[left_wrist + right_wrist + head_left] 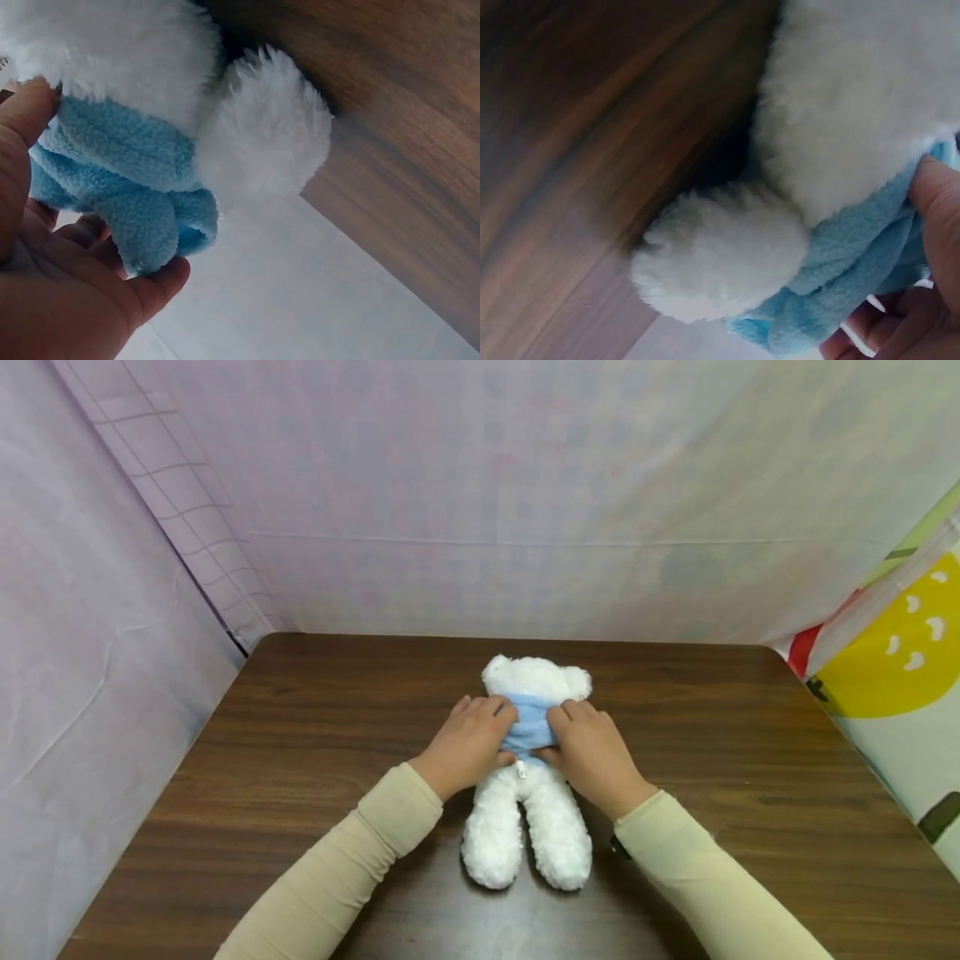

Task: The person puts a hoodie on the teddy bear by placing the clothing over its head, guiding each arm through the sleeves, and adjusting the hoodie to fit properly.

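Note:
A white plush bear (558, 839) lies on the table with its legs toward the near edge and its round ears at the far end. Around its middle is a small light-blue fleece garment (532, 727), bunched in folds. My left hand (467, 743) grips the garment's left side between thumb and fingers. On the opposite side my right hand (596, 756) pinches the cloth in the same way. A small white tag (522, 769) shows below the blue hem. In the left wrist view, a loose blue fold (146, 225) hangs over my fingers beside a rounded furry limb (262, 131).
The dark wood-grain table (315, 727) has rounded far corners. A pale cloth curtain (480, 510) hangs right behind its far edge, and another white cloth (97, 635) hangs at the left. At the right is a cloth with a yellow print (911, 652).

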A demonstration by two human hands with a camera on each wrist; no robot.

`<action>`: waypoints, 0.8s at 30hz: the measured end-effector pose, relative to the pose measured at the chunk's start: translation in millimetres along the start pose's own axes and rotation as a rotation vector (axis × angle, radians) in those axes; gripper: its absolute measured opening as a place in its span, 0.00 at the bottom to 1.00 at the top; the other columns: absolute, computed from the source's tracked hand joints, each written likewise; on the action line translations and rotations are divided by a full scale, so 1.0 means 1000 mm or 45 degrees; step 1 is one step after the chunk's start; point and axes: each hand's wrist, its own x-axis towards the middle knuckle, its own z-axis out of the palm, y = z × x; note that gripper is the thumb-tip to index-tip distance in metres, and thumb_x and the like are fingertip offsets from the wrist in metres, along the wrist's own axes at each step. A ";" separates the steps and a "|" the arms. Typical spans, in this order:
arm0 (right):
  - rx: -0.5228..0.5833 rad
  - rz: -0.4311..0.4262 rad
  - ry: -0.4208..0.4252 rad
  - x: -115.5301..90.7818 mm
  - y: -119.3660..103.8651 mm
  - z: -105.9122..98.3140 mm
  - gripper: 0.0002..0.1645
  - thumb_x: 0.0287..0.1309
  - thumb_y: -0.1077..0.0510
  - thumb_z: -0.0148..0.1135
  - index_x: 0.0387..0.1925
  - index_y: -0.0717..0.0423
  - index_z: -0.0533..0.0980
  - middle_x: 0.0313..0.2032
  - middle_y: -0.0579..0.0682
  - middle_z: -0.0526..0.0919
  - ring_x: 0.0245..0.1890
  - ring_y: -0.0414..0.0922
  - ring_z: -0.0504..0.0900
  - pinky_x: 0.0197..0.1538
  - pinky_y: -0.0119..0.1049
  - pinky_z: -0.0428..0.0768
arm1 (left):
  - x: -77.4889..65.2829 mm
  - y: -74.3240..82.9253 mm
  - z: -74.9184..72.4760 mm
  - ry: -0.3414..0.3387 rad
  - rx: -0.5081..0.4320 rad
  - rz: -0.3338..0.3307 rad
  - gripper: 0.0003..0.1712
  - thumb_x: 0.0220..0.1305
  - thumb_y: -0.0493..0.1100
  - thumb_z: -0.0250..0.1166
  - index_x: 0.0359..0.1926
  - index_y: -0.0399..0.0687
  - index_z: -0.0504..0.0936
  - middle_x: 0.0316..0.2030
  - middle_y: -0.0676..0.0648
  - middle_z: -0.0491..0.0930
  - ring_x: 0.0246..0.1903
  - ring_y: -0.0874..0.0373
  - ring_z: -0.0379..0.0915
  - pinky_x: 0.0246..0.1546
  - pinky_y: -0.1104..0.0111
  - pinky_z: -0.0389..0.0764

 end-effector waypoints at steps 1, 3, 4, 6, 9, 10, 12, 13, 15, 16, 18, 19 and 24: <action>0.014 0.009 0.017 0.000 0.000 0.000 0.32 0.47 0.46 0.79 0.43 0.61 0.72 0.40 0.57 0.75 0.39 0.55 0.75 0.35 0.50 0.75 | 0.000 0.000 0.000 -0.003 0.003 -0.015 0.28 0.61 0.56 0.71 0.55 0.47 0.74 0.58 0.46 0.72 0.60 0.47 0.70 0.64 0.46 0.65; 0.040 0.038 0.050 0.000 0.000 0.000 0.42 0.46 0.46 0.80 0.55 0.64 0.69 0.48 0.61 0.73 0.44 0.58 0.75 0.38 0.53 0.76 | 0.000 0.000 0.000 -0.006 0.005 -0.048 0.30 0.60 0.57 0.71 0.57 0.47 0.73 0.58 0.47 0.73 0.59 0.47 0.70 0.64 0.45 0.64; 0.047 0.052 0.064 0.000 0.000 0.000 0.48 0.46 0.45 0.80 0.60 0.65 0.66 0.51 0.63 0.71 0.46 0.59 0.74 0.39 0.55 0.76 | 0.000 0.000 0.000 -0.010 0.008 -0.064 0.31 0.60 0.58 0.71 0.57 0.47 0.73 0.58 0.47 0.74 0.59 0.48 0.71 0.64 0.45 0.64; 0.051 0.067 0.097 0.000 0.000 0.000 0.55 0.44 0.44 0.80 0.65 0.65 0.62 0.55 0.66 0.68 0.49 0.62 0.72 0.41 0.57 0.76 | 0.000 -0.001 -0.001 -0.020 0.002 -0.094 0.32 0.60 0.59 0.71 0.58 0.48 0.74 0.56 0.48 0.75 0.57 0.48 0.71 0.65 0.44 0.62; 0.035 0.032 0.151 -0.003 0.000 -0.001 0.50 0.43 0.44 0.82 0.58 0.65 0.65 0.49 0.65 0.68 0.45 0.61 0.71 0.39 0.54 0.75 | 0.000 -0.002 -0.002 -0.032 -0.017 -0.130 0.34 0.59 0.61 0.70 0.59 0.48 0.73 0.54 0.48 0.77 0.56 0.48 0.72 0.66 0.43 0.59; 0.027 -0.002 0.169 -0.004 0.000 -0.001 0.45 0.43 0.45 0.82 0.53 0.64 0.67 0.46 0.63 0.69 0.42 0.59 0.71 0.38 0.52 0.74 | 0.000 -0.003 -0.002 -0.030 -0.024 -0.142 0.37 0.58 0.62 0.70 0.61 0.48 0.73 0.55 0.48 0.77 0.57 0.48 0.71 0.67 0.43 0.58; 0.039 -0.097 0.188 -0.006 0.000 -0.002 0.33 0.45 0.49 0.81 0.43 0.61 0.70 0.39 0.57 0.70 0.38 0.55 0.71 0.36 0.48 0.73 | -0.001 -0.004 -0.003 -0.003 -0.025 -0.160 0.44 0.56 0.64 0.71 0.66 0.47 0.69 0.59 0.46 0.75 0.60 0.46 0.69 0.67 0.43 0.58; 0.055 -0.148 0.189 -0.006 0.000 -0.002 0.27 0.48 0.52 0.80 0.39 0.59 0.70 0.37 0.55 0.70 0.36 0.53 0.72 0.36 0.47 0.73 | -0.001 -0.005 -0.003 0.024 -0.024 -0.162 0.47 0.55 0.65 0.71 0.68 0.47 0.67 0.60 0.44 0.73 0.62 0.46 0.67 0.67 0.44 0.58; 0.092 -0.230 0.166 -0.007 0.000 -0.002 0.18 0.53 0.57 0.76 0.35 0.57 0.72 0.34 0.51 0.71 0.35 0.50 0.73 0.36 0.43 0.74 | -0.003 -0.006 -0.005 0.096 -0.007 -0.139 0.51 0.53 0.66 0.72 0.70 0.47 0.65 0.62 0.42 0.69 0.63 0.45 0.64 0.67 0.46 0.60; 0.115 -0.257 0.156 -0.008 0.000 -0.002 0.15 0.55 0.59 0.74 0.35 0.57 0.74 0.34 0.50 0.72 0.35 0.49 0.74 0.37 0.42 0.75 | -0.005 -0.006 -0.005 0.143 0.004 -0.111 0.50 0.53 0.66 0.72 0.69 0.47 0.65 0.61 0.41 0.68 0.62 0.46 0.64 0.65 0.49 0.63; 0.156 -0.266 0.130 -0.010 0.000 -0.003 0.10 0.58 0.61 0.70 0.37 0.58 0.76 0.36 0.50 0.75 0.36 0.47 0.76 0.37 0.41 0.77 | -0.008 -0.007 -0.007 0.232 0.023 -0.018 0.40 0.55 0.62 0.73 0.61 0.46 0.72 0.53 0.43 0.70 0.53 0.48 0.67 0.57 0.55 0.71; 0.175 -0.258 0.120 -0.011 0.001 -0.005 0.09 0.59 0.60 0.69 0.40 0.59 0.77 0.38 0.51 0.76 0.38 0.48 0.77 0.40 0.42 0.78 | -0.010 -0.006 -0.008 0.262 0.025 0.038 0.33 0.57 0.60 0.73 0.55 0.46 0.76 0.49 0.45 0.71 0.48 0.51 0.69 0.51 0.59 0.73; 0.240 -0.187 0.012 -0.016 0.004 -0.012 0.27 0.59 0.54 0.70 0.55 0.65 0.76 0.54 0.61 0.75 0.54 0.55 0.76 0.52 0.49 0.78 | -0.021 -0.006 -0.012 0.228 0.020 0.166 0.17 0.63 0.52 0.70 0.44 0.47 0.81 0.40 0.50 0.75 0.38 0.56 0.72 0.39 0.65 0.77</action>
